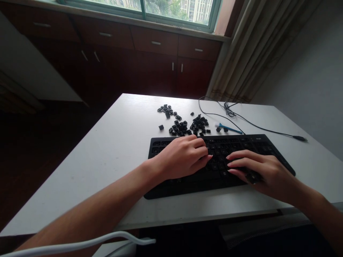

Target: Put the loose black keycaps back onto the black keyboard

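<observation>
A black keyboard (pixel 193 176) lies at a slant on the white table, with some key positions at its left end bare of caps. My left hand (pixel 184 155) rests over its middle-left part, fingers curled down and together; whatever is under the fingertips is hidden. Over the right half is my right hand (pixel 261 166), its fingertips close to the keys. Small dark pieces that look like keycaps (pixel 253 176) are tucked beneath its curved fingers, against the palm. Behind the keyboard, loose black keycaps (pixel 199 123) lie in heaps and singly.
A blue-handled tool (pixel 230 129) lies behind the keyboard. The black cable (pixel 264 127) loops across the back right of the white table (pixel 107 153), ending in a plug (pixel 299 138). A white curved bar (pixel 118 235) crosses the lower left. Dark cabinets (pixel 155 71) stand beyond.
</observation>
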### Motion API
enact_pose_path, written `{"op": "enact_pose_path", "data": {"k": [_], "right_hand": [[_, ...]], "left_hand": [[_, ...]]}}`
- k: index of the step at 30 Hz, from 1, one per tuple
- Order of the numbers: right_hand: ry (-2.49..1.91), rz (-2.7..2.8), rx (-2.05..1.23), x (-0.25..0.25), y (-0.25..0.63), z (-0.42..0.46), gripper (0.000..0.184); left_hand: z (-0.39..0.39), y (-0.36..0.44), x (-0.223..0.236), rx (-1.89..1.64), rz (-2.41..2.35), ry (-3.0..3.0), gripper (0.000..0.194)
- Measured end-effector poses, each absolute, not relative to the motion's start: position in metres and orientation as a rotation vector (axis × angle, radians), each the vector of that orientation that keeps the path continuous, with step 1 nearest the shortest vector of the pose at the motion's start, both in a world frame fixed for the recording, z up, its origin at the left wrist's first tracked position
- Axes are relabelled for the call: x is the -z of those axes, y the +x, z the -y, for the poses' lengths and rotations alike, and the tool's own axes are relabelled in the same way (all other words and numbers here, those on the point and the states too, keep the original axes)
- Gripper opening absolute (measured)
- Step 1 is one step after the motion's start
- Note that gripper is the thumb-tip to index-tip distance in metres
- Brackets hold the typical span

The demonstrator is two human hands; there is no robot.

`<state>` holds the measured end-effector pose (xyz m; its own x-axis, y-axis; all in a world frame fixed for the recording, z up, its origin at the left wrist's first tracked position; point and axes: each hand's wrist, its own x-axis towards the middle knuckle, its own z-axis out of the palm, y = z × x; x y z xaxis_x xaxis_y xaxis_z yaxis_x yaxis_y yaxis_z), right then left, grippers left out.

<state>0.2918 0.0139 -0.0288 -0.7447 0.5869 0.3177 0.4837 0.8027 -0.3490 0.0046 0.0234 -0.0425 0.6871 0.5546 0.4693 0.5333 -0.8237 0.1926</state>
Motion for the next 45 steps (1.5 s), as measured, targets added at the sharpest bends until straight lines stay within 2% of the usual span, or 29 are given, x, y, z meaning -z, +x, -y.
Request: {"op": "enact_pose_path", "data": {"k": [1, 3, 4, 7, 11, 17, 20, 24, 31, 35, 38, 41, 45], "right_hand": [[-0.825, 2.52, -0.388, 0.025, 0.289, -0.012, 0.023], [-0.868, 2.322, -0.563, 0.018, 0.281, -0.009, 0.007], [-0.865, 2.166, -0.682, 0.014, 0.277, -0.007, 0.01], [-0.744, 1.672, -1.028, 0.003, 0.258, -0.004, 0.042], [-0.65, 1.549, -1.315, -0.013, 0.231, -0.01, 0.053], [-0.577, 1.547, -1.169, -0.009, 0.216, -0.018, 0.054], [-0.716, 1.658, -1.28, 0.0, 0.217, -0.017, 0.052], [-0.654, 1.491, -1.244, -0.006, 0.223, -0.013, 0.054], [-0.681, 1.609, -1.306, 0.009, 0.228, -0.019, 0.051], [-0.764, 1.766, -1.117, -0.003, 0.245, -0.021, 0.048], [-1.007, 2.174, -0.657, 0.008, 0.259, -0.024, 0.036], [-0.817, 2.568, -0.194, 0.033, 0.268, -0.03, 0.027], [-0.684, 2.653, -0.062, 0.045, 0.27, -0.036, 0.023]], "left_hand": [[-0.024, 0.004, 0.043, -0.813, -0.919, 2.847, 0.033], [-0.024, 0.004, 0.043, -0.812, -0.917, 2.842, 0.034], [-0.024, 0.004, 0.044, -0.809, -0.914, 2.84, 0.034], [-0.024, 0.004, 0.044, -0.809, -0.901, 2.84, 0.034], [-0.024, 0.004, 0.044, -0.815, -0.914, 2.839, 0.033], [-0.024, 0.004, 0.045, -0.826, -0.914, 2.861, 0.032], [-0.025, 0.004, 0.045, -0.847, -0.926, 2.882, 0.033], [-0.025, 0.004, 0.046, -0.851, -0.913, 2.888, 0.033], [-0.024, 0.005, 0.046, -0.838, -0.915, 2.868, 0.033], [-0.024, 0.004, 0.045, -0.844, -0.927, 2.882, 0.033], [-0.024, 0.004, 0.046, -0.854, -0.937, 2.891, 0.032], [-0.023, 0.005, 0.048, -0.872, -0.939, 2.908, 0.032], [-0.022, 0.006, 0.046, -0.904, -0.946, 2.891, 0.033]]}}
